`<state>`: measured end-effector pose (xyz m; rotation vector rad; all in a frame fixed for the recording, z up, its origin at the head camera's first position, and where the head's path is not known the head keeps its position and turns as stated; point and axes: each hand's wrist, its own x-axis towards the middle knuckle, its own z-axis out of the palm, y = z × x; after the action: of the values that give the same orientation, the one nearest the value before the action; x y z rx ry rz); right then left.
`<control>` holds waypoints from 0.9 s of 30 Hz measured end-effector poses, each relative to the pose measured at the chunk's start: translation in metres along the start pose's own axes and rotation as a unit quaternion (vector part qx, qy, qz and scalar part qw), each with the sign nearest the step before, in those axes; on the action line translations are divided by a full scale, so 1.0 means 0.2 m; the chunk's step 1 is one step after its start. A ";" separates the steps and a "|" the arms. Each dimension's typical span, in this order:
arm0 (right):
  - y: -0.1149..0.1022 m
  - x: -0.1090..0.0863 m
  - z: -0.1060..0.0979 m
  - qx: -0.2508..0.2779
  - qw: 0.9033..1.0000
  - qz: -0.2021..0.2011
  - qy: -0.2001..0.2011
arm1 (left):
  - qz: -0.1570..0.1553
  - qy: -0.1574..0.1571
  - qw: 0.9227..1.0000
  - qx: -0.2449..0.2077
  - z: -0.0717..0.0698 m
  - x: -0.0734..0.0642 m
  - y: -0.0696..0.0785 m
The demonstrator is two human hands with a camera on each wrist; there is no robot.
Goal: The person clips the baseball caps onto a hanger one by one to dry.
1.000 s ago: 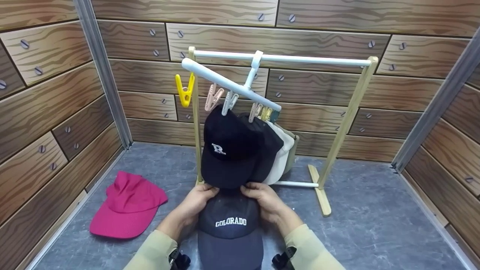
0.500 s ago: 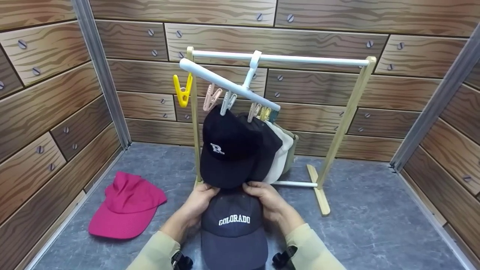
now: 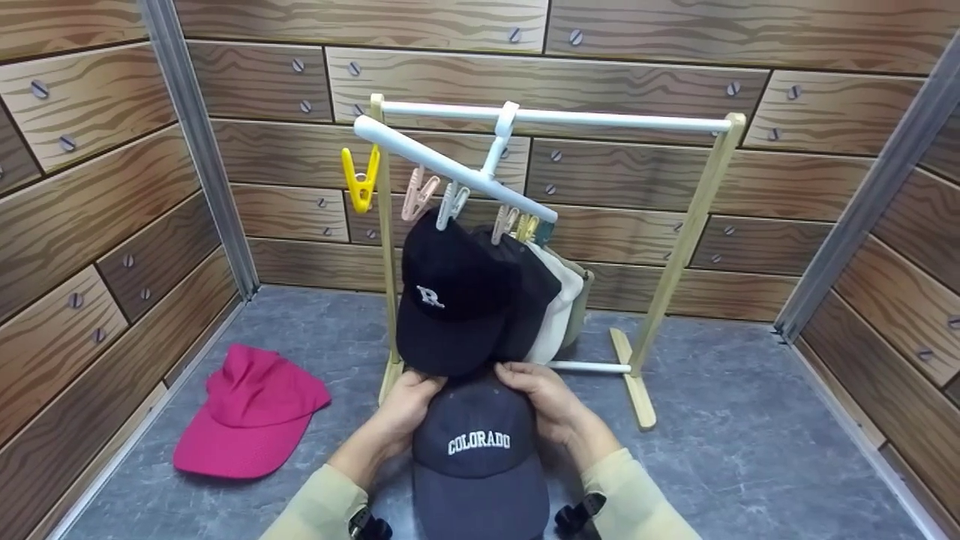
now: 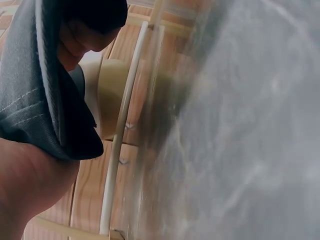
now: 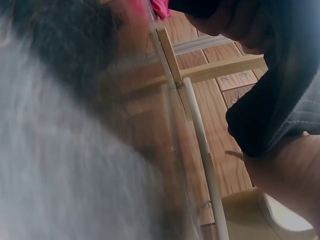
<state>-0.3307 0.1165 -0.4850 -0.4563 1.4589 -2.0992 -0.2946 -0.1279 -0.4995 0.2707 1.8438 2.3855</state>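
Note:
In the head view a dark grey cap lettered COLORADO hangs brim-down between both hands. My left hand grips its upper left side, thumb on top. On the opposite side my right hand pinches the crown's upper edge. Just above the fingers a black cap with a white R overlaps the grey cap's top; it hangs from a pale blue clothespin. Each wrist view shows the grey cap's fabric close up against the palm, its inside turned toward the camera.
A white bar hanger tilts from a wood-and-white rack. It bears several clothespins, including a yellow one with nothing clipped. Behind the black cap hang another black cap, a white cap and an olive one. A crimson cap lies at left.
Both hands have shifted slightly right with the grey cap, which has straightened a little. The head view has turned slightly, so the rack and crimson cap sit a bit further left.

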 end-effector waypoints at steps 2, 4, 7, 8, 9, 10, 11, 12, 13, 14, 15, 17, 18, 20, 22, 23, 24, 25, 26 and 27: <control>-0.01 -0.01 -0.01 0.000 1.000 -0.004 -0.001 | 0.002 0.008 1.000 0.012 0.01 0.00 0.00; -0.02 -0.02 -0.02 0.000 1.000 -0.007 -0.002 | 0.005 0.017 1.000 0.024 0.03 0.00 0.00; -0.03 -0.03 -0.04 -0.003 1.000 -0.008 -0.001 | 0.003 0.033 0.999 0.038 0.06 0.00 0.00; -0.04 -0.04 -0.04 -0.006 1.000 -0.008 0.002 | 0.003 0.036 0.999 0.040 0.07 0.00 0.00; -0.04 -0.04 -0.05 -0.007 1.000 -0.008 0.005 | 0.003 0.039 0.998 0.043 0.08 0.00 0.00; -0.05 -0.05 -0.05 -0.012 1.000 -0.009 0.008 | 0.004 0.039 0.998 0.046 0.09 0.01 0.00; -0.06 -0.05 -0.06 -0.017 1.000 -0.011 0.013 | 0.003 0.040 0.998 0.048 0.10 0.01 0.00; -0.07 -0.06 -0.07 -0.023 1.000 -0.013 0.016 | 0.002 0.039 0.998 0.050 0.11 0.01 0.00; -0.08 -0.06 -0.08 -0.030 0.999 -0.016 0.018 | 0.002 0.037 0.998 0.053 0.12 0.01 0.00; -0.08 -0.07 -0.08 -0.037 0.999 -0.020 0.021 | 0.004 0.034 0.998 0.054 0.14 0.02 0.00; -0.09 -0.07 -0.09 -0.042 0.999 -0.024 0.021 | 0.007 0.032 0.998 0.059 0.15 0.02 0.00; -0.11 -0.08 -0.10 -0.051 0.998 -0.032 0.021 | 0.015 0.028 0.997 0.065 0.17 0.02 0.00; -0.12 -0.08 -0.11 -0.053 0.998 -0.034 0.020 | 0.020 0.025 0.997 0.066 0.18 0.02 0.00; -0.14 -0.10 -0.12 -0.053 0.998 -0.039 0.020 | 0.029 0.021 0.997 0.073 0.20 0.02 0.01; -0.15 -0.11 -0.13 -0.057 0.997 -0.045 0.020 | 0.031 0.019 0.996 0.076 0.22 0.02 0.02; -0.16 -0.11 -0.14 -0.059 0.997 -0.048 0.020 | 0.029 0.018 0.997 0.076 0.23 0.02 0.02; -0.17 -0.12 -0.14 -0.060 0.997 -0.051 0.021 | 0.027 0.017 0.997 0.076 0.24 0.02 0.02; -0.18 -0.12 -0.14 -0.062 0.996 -0.054 0.022 | 0.025 0.018 0.997 0.077 0.25 0.02 0.02; -0.18 -0.13 -0.15 -0.064 0.996 -0.057 0.023 | 0.022 0.019 0.997 0.076 0.26 0.02 0.02; -0.19 -0.13 -0.15 -0.064 0.996 -0.059 0.023 | 0.021 0.022 0.997 0.076 0.27 0.02 0.02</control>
<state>-0.3350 0.1649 -0.4597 -0.5578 1.6362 -2.1281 -0.2875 -0.0770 -0.4823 0.2772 2.0635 2.2984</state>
